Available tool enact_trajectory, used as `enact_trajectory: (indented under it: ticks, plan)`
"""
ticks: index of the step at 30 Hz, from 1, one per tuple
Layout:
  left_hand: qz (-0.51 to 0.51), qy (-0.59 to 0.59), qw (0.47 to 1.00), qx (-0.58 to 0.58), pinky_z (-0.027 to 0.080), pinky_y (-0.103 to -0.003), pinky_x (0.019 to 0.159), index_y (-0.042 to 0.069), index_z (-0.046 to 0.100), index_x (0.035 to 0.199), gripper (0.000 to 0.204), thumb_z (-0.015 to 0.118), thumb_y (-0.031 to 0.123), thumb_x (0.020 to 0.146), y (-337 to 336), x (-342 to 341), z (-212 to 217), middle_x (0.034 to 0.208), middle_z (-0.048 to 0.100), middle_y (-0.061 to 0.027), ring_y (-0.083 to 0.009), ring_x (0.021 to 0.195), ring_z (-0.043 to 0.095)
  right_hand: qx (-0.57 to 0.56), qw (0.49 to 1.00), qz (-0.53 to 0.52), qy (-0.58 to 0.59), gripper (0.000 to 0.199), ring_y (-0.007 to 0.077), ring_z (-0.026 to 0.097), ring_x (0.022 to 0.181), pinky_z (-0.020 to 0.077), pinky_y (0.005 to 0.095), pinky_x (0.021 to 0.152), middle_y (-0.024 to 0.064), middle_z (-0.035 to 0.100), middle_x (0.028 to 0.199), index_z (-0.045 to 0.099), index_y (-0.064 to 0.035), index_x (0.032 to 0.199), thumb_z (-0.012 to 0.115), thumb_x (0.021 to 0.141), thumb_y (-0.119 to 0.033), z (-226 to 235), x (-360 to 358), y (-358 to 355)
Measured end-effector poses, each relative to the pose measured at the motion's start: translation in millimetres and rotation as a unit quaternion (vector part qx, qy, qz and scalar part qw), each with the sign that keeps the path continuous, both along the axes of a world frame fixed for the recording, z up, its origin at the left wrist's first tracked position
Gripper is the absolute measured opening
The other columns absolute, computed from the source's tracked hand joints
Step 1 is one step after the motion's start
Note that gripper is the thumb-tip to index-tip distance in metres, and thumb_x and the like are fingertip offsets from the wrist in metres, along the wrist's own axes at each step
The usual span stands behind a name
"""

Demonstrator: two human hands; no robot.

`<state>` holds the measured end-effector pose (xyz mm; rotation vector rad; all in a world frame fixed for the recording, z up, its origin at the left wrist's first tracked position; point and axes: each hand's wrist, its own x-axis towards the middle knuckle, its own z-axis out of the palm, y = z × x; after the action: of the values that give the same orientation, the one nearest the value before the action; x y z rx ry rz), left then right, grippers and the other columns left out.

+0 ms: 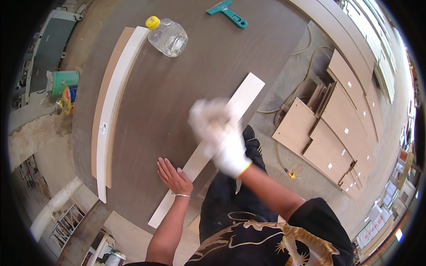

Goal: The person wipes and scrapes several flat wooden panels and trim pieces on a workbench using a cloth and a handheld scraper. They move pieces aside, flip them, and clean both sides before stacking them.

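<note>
A long white strip of board [249, 93] lies slantwise across the dark brown tabletop [186, 84]. My bare left hand [174, 177] rests flat at its lower part, fingers stretched out and the thumb side against the strip. A thin bracelet circles that wrist. Over the middle of the strip is my right hand [222, 137] in a white work glove with a yellow cuff edge. Motion smears its fingers, and a pale, crumpled-looking patch shows there. Whether that is a cloth or only the glove, I cannot tell.
A white strip [108, 113] lies over brown strips at the table's left. Beyond are a clear bottle with a yellow cap [168, 37] and a green scraper [228, 13]. Brown panels [328, 137] stand stacked at the right, beside a hose [306, 75] on the floor.
</note>
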<state>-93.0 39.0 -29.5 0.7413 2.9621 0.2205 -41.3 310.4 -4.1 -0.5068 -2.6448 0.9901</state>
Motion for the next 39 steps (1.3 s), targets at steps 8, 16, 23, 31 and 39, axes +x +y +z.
enact_trajectory:
  ticks: [8, 16, 23, 31, 39]
  plan:
    - [-0.006, 0.003, 1.0, -0.007, 0.019, -0.057, 0.13, -0.007, 0.036, 0.161, 0.062, 0.039, 0.024, 0.108, -0.7, 1.3, 1.0, 0.172, 0.031, -0.0247, -0.0445, 0.159, 0.027, -0.02, 0.995, -0.095, 0.027, 0.028, 0.0359, 0.058, 0.115, 0.049, 0.0489, 0.098, 0.017, 0.065, 0.115, 0.069, -0.0057, 0.12, 0.06, 0.095, -0.011, -41.5, 13.0, 59.6]
    - [-0.02, -0.002, 1.0, -0.004, 0.016, -0.057, 0.131, -0.008, 0.033, 0.161, 0.064, 0.038, 0.026, 0.108, -3.0, 0.2, -1.5, 0.173, 0.027, -0.0265, -0.0445, 0.161, 0.024, -0.076, 0.997, -0.012, 0.006, 0.03, 0.0322, 0.065, 0.118, 0.0492, 0.0478, 0.108, 0.0139, 0.07, 0.122, 0.073, -0.0089, 0.12, 0.064, 0.093, -0.015, 15.7, 9.5, 34.7]
    - [-0.007, -0.031, 0.999, -0.012, 0.012, -0.059, 0.131, -0.01, 0.031, 0.162, 0.067, 0.039, 0.027, 0.106, -3.4, 0.6, -0.7, 0.173, 0.025, -0.0277, -0.0464, 0.161, 0.02, 0.11, 0.988, -0.101, 0.025, 0.055, 0.0421, 0.059, 0.129, 0.0387, 0.0585, 0.119, 0.0243, 0.059, 0.139, 0.066, -0.0102, 0.141, 0.064, 0.086, -0.007, -12.3, 25.7, 19.3]
    - [-0.001, -0.039, 0.999, -0.017, 0.012, -0.057, 0.131, -0.01, 0.031, 0.162, 0.068, 0.041, 0.027, 0.105, -3.6, 1.2, 0.2, 0.174, 0.023, -0.0278, -0.0459, 0.161, 0.02, 0.032, 0.987, -0.158, 0.01, 0.034, 0.04, 0.058, 0.132, 0.0478, 0.0483, 0.114, 0.0202, 0.059, 0.145, 0.065, -0.0128, 0.137, 0.057, 0.104, -0.013, -15.0, 11.3, 109.5]
    - [-0.021, 0.01, 0.991, 0.134, 0.016, -0.056, 0.131, -0.007, 0.036, 0.161, 0.067, 0.049, 0.025, 0.104, -7.0, -2.7, -0.1, 0.172, 0.031, -0.0259, -0.0451, 0.16, 0.025, 0.072, 0.982, 0.173, -0.006, 0.032, 0.0359, 0.062, 0.123, 0.0436, 0.0533, 0.113, 0.0133, 0.067, 0.123, 0.07, -0.0116, 0.11, 0.067, 0.078, -0.013, -15.6, 19.0, -76.5]
